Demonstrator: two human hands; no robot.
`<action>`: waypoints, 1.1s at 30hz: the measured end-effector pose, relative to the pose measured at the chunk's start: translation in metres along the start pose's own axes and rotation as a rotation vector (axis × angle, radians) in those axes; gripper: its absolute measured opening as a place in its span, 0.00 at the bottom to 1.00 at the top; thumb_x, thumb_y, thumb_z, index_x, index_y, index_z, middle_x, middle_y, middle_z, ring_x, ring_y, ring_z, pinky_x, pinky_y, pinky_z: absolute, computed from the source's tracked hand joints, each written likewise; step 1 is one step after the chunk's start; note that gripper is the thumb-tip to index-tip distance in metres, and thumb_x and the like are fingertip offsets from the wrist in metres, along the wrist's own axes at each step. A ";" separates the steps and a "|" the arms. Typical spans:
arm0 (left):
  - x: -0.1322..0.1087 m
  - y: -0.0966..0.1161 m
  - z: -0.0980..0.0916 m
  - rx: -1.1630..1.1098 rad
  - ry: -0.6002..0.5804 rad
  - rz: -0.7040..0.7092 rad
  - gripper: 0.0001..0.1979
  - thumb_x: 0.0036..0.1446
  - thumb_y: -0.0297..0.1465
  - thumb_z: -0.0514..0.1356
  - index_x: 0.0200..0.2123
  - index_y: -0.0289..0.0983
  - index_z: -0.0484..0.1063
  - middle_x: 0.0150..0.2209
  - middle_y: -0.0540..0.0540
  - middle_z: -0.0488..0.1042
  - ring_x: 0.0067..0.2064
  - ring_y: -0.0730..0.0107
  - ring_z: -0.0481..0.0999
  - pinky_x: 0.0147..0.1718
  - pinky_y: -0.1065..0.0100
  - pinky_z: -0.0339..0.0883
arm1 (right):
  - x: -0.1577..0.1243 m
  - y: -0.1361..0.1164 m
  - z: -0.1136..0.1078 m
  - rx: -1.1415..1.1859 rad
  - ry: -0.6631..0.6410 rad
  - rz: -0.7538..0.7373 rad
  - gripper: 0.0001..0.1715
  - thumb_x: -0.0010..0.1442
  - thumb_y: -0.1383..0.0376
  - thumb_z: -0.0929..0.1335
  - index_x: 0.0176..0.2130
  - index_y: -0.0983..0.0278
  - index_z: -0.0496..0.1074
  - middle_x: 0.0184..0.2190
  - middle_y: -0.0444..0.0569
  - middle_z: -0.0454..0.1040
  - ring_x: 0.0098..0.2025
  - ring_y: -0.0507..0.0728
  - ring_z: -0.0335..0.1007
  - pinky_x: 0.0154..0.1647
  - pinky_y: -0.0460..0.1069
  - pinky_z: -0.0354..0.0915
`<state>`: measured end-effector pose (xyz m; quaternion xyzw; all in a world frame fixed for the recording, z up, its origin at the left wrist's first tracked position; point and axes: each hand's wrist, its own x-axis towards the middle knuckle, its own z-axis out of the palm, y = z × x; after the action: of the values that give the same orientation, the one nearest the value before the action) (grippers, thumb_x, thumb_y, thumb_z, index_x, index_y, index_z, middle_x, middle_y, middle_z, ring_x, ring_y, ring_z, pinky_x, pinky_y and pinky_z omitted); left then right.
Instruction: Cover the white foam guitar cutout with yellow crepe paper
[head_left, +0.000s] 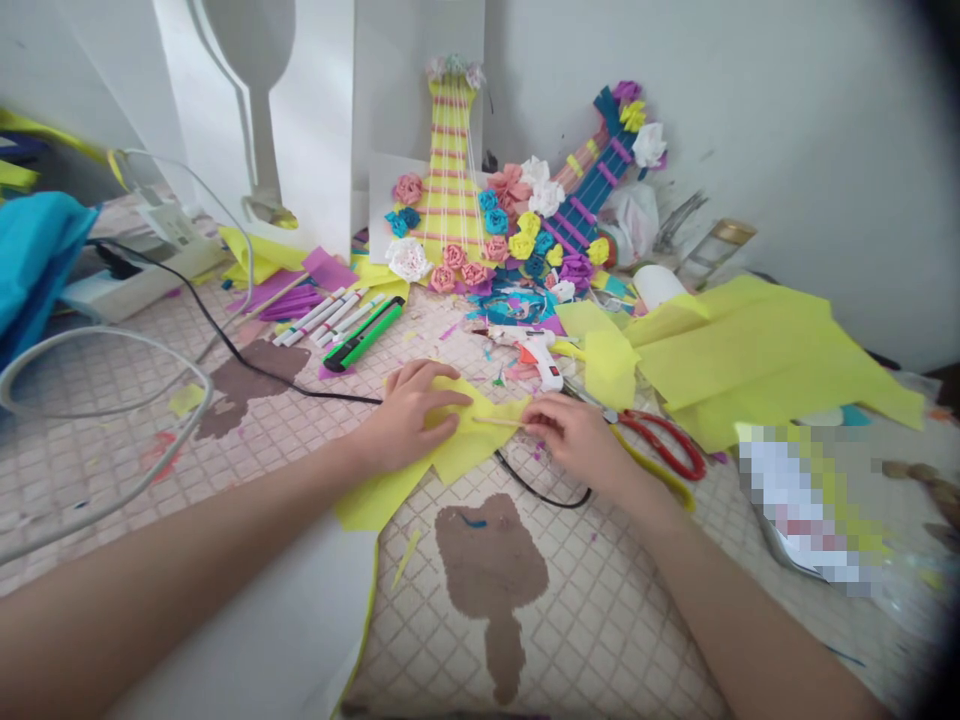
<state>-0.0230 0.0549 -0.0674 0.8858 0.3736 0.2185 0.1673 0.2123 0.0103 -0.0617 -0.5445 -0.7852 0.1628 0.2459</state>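
My left hand (pixel 420 415) lies with its fingers spread over yellow paper (pixel 461 455), pressing it against the worktop. Just to its right, my right hand (pixel 570 430) pinches the end of a thin pale stick (pixel 499 421) that lies across the paper. Beneath my left forearm a white board (pixel 292 610) with a yellow edge is partly covered. Behind my hands is a white glue gun (pixel 540 360) with an orange trigger. Red-handled scissors (pixel 664 445) lie right of my right hand.
A green box cutter (pixel 365 334) and several markers (pixel 322 318) lie back left. Two guitar-shaped paper pieces with flowers, one yellow (pixel 450 190) and one blue (pixel 589 205), lean at the wall. Yellow sheets (pixel 757 345) spread right. A black cable (pixel 225 335) runs under my hands.
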 end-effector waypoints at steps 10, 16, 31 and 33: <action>0.001 0.002 -0.001 -0.010 0.000 -0.004 0.13 0.55 0.31 0.53 0.41 0.43 0.73 0.49 0.46 0.64 0.54 0.58 0.57 0.53 0.51 0.50 | -0.001 -0.004 -0.005 0.009 -0.020 0.067 0.08 0.52 0.74 0.64 0.28 0.63 0.70 0.29 0.46 0.72 0.30 0.53 0.67 0.33 0.48 0.62; 0.000 0.001 0.000 -0.003 0.000 -0.007 0.12 0.54 0.32 0.54 0.40 0.43 0.73 0.49 0.45 0.64 0.53 0.57 0.57 0.52 0.51 0.50 | -0.001 -0.005 -0.006 -0.061 -0.080 0.076 0.08 0.50 0.75 0.65 0.27 0.63 0.71 0.28 0.46 0.72 0.30 0.53 0.66 0.33 0.48 0.61; 0.000 0.003 0.000 0.005 0.020 -0.010 0.11 0.51 0.33 0.58 0.39 0.43 0.73 0.49 0.46 0.65 0.53 0.58 0.58 0.52 0.51 0.50 | -0.005 -0.011 -0.009 -0.035 -0.099 0.034 0.09 0.52 0.76 0.64 0.28 0.64 0.70 0.28 0.46 0.71 0.31 0.53 0.65 0.33 0.48 0.60; 0.000 0.003 0.001 0.009 0.027 -0.017 0.11 0.50 0.33 0.58 0.39 0.43 0.73 0.49 0.46 0.66 0.53 0.58 0.59 0.52 0.51 0.50 | -0.006 -0.012 -0.008 -0.006 -0.046 0.026 0.09 0.52 0.76 0.64 0.29 0.63 0.70 0.29 0.46 0.71 0.31 0.53 0.66 0.33 0.48 0.61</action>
<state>-0.0207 0.0525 -0.0671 0.8804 0.3843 0.2272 0.1602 0.2090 0.0008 -0.0505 -0.5516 -0.7840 0.1760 0.2239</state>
